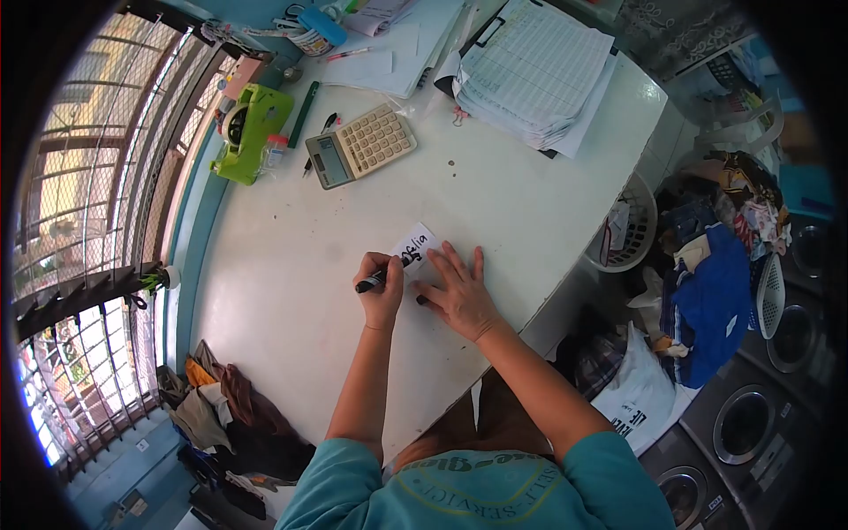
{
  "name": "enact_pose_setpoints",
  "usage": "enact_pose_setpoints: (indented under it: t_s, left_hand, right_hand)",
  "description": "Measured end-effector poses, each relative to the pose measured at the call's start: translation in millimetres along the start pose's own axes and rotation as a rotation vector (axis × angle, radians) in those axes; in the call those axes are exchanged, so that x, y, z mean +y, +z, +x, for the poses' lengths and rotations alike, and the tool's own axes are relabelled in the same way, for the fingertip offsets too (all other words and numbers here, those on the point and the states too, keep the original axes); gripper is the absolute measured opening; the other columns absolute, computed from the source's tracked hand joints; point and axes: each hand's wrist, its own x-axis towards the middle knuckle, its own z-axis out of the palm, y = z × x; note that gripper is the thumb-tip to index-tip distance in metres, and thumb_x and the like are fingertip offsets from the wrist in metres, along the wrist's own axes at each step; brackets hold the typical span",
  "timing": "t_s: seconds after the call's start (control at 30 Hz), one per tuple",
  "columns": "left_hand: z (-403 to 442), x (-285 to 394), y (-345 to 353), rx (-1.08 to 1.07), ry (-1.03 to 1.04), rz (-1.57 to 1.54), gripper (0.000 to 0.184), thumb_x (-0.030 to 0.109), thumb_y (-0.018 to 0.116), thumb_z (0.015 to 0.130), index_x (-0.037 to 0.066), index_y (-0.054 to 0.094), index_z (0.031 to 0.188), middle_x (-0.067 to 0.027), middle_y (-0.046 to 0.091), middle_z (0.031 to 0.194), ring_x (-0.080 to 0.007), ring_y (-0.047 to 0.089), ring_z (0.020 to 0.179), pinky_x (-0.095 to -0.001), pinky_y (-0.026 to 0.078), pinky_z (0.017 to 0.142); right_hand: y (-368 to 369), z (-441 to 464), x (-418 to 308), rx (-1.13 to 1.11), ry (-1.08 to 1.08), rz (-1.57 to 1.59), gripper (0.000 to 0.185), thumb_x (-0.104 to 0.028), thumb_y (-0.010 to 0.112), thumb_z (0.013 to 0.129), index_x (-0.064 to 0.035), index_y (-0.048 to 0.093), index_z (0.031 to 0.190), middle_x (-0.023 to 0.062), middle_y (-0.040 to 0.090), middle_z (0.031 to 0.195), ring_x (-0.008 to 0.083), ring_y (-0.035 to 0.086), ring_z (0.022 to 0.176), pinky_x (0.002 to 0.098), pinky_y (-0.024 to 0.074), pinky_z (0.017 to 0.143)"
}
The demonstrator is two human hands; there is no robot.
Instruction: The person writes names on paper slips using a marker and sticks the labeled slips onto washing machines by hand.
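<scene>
My left hand (380, 287) is closed around a black marker (371, 282), its tip down on a small white slip of paper (422, 237). Handwritten black letters ending in "elia" show on the slip; my fingers cover part of the writing. My right hand (459, 296) lies flat with fingers spread, its fingertips at the slip's right edge. A small dark piece (421, 300), perhaps the marker's cap, pokes out beside the right thumb; whether the hand grips it I cannot tell.
On the white table (291, 256) are a calculator (361, 147), a green tape dispenser (252, 132), a clipboard with papers (534, 75) and a pen cup (311, 40). Right of it stand a laundry basket (632, 225), piled clothes (715, 283) and dark front-loading machines (742, 424). A barred window (97, 194) is left.
</scene>
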Motion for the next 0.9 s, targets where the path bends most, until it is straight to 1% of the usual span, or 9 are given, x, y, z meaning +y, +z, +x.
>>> enact_pose_setpoints:
  t_s: [0.17, 0.2, 0.33, 0.5, 0.67, 0.77, 0.83, 0.87, 0.9]
  left_hand:
    - [5.1, -5.4, 1.8, -0.002, -0.095, -0.102, 0.016, 0.008, 0.063, 0.085, 0.003, 0.052, 0.074, 0.0019, 0.053, 0.066, -0.0037, 0.043, 0.06, -0.0197, 0.038, 0.055]
    - [5.0, -4.5, 0.9, -0.006, -0.095, -0.11, 0.016, 0.008, 0.062, 0.086, 0.004, 0.052, 0.074, 0.0029, 0.05, 0.067, -0.0036, 0.042, 0.062, -0.0195, 0.036, 0.056]
    - [6.0, -7.5, -2.1, 0.017, -0.092, -0.112, 0.016, 0.008, 0.061, 0.086, 0.005, 0.051, 0.075, 0.0042, 0.048, 0.068, -0.0031, 0.039, 0.063, -0.0189, 0.032, 0.056]
    - [8.4, -12.3, -3.4, -0.002, -0.104, -0.113, 0.016, 0.008, 0.061, 0.085, 0.004, 0.051, 0.073, 0.0037, 0.049, 0.066, -0.0031, 0.04, 0.061, -0.0191, 0.034, 0.055]
    - [9.3, -11.6, -1.7, 0.018, -0.104, -0.087, 0.017, 0.007, 0.062, 0.083, 0.003, 0.051, 0.071, 0.003, 0.051, 0.063, -0.0036, 0.042, 0.059, -0.0197, 0.035, 0.054]
    - [9.2, -15.2, -5.4, -0.043, -0.059, -0.038, 0.016, 0.007, 0.062, 0.083, 0.003, 0.051, 0.072, 0.0027, 0.051, 0.063, -0.0037, 0.042, 0.058, -0.02, 0.036, 0.053]
    - [8.3, -22.9, -13.1, -0.14, -0.055, -0.042, 0.016, 0.006, 0.06, 0.086, 0.004, 0.049, 0.075, 0.0044, 0.046, 0.066, -0.0031, 0.039, 0.061, -0.02, 0.034, 0.056]
    - [8.8, -20.9, -11.8, -0.142, -0.056, -0.042, 0.016, 0.006, 0.06, 0.086, 0.004, 0.049, 0.075, 0.0044, 0.046, 0.066, -0.0031, 0.039, 0.061, -0.02, 0.034, 0.056]
    - [9.1, -19.0, -10.0, -0.074, -0.044, -0.054, 0.016, 0.007, 0.059, 0.087, 0.005, 0.048, 0.075, 0.0039, 0.046, 0.067, -0.0034, 0.039, 0.059, -0.0203, 0.033, 0.054]
  right_hand:
    - [4.7, 1.6, -0.5, -0.024, -0.001, -0.047, 0.04, -0.034, 0.066, 0.078, -0.0397, 0.058, 0.117, 0.006, 0.034, 0.143, 0.0304, 0.024, 0.137, 0.0705, 0.011, 0.102]
    - [6.3, 1.6, -0.5, -0.011, -0.007, -0.084, 0.042, -0.036, 0.065, 0.079, -0.0411, 0.056, 0.12, 0.0059, 0.033, 0.143, 0.0305, 0.024, 0.137, 0.0713, 0.0112, 0.101]
    - [6.7, 2.3, -0.9, -0.049, 0.0, -0.103, 0.041, -0.037, 0.062, 0.081, -0.041, 0.055, 0.122, 0.0059, 0.032, 0.144, 0.0304, 0.025, 0.137, 0.0718, 0.0117, 0.1]
    - [6.4, 4.2, -2.4, -0.059, 0.026, -0.124, 0.041, -0.036, 0.061, 0.082, -0.0356, 0.055, 0.123, 0.0064, 0.031, 0.146, 0.029, 0.025, 0.137, 0.0717, 0.0123, 0.1]
    - [5.5, 5.2, -3.4, -0.061, 0.028, -0.132, 0.04, -0.036, 0.06, 0.083, -0.0344, 0.056, 0.123, 0.0074, 0.031, 0.146, 0.0287, 0.025, 0.137, 0.0716, 0.012, 0.1]
    - [5.6, 5.0, -4.1, -0.065, 0.032, -0.129, 0.039, -0.036, 0.06, 0.084, -0.0345, 0.056, 0.122, 0.0083, 0.03, 0.146, 0.0286, 0.024, 0.137, 0.0716, 0.0117, 0.1]
    - [5.7, 5.0, -3.2, -0.058, 0.032, -0.128, 0.038, -0.037, 0.06, 0.084, -0.0347, 0.056, 0.122, 0.0087, 0.029, 0.147, 0.0285, 0.024, 0.137, 0.0716, 0.0115, 0.1]
    - [4.8, 5.0, -3.3, -0.071, 0.034, -0.121, 0.039, -0.037, 0.059, 0.084, -0.0349, 0.056, 0.122, 0.0088, 0.029, 0.147, 0.0284, 0.023, 0.138, 0.0716, 0.0116, 0.1]
    - [4.1, 5.1, -3.6, -0.084, 0.036, -0.114, 0.039, -0.037, 0.059, 0.084, -0.0352, 0.055, 0.122, 0.0088, 0.028, 0.147, 0.0283, 0.023, 0.138, 0.0717, 0.0116, 0.1]
